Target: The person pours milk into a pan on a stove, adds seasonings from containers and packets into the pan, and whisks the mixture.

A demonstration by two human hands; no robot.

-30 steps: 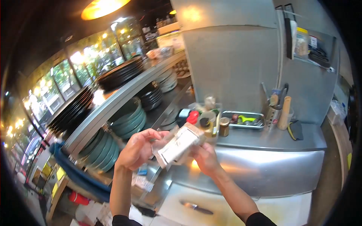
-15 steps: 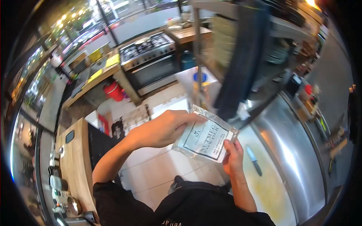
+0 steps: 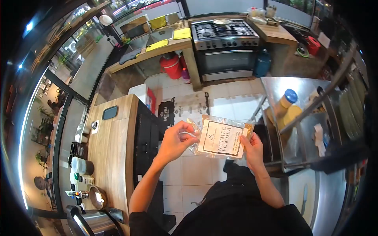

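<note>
A clear plastic packet of nutmeg powder (image 3: pixel 222 137) with a white printed label is held up in front of me, above the tiled floor. My right hand (image 3: pixel 253 151) grips its right end, thumb on the label side. At the left end, my left hand (image 3: pixel 177 141) is closed, thumb and fingertips pinching the loose clear plastic beside the label. Brownish contents show at the packet's right edge. The fingers behind the packet are hidden.
To the left is a wooden counter (image 3: pixel 112 133) with a phone (image 3: pixel 110 113), containers and a kettle (image 3: pixel 94 221). A gas stove (image 3: pixel 224 49) stands ahead. On the right, a metal shelf (image 3: pixel 271 84) carries a blue-lidded jar (image 3: pixel 290 97); a knife (image 3: pixel 304 198) lies on a white board.
My view has swung left toward the counter and stove. My left hand has moved from over the label's top to the packet's left end; my right hand keeps its hold.
</note>
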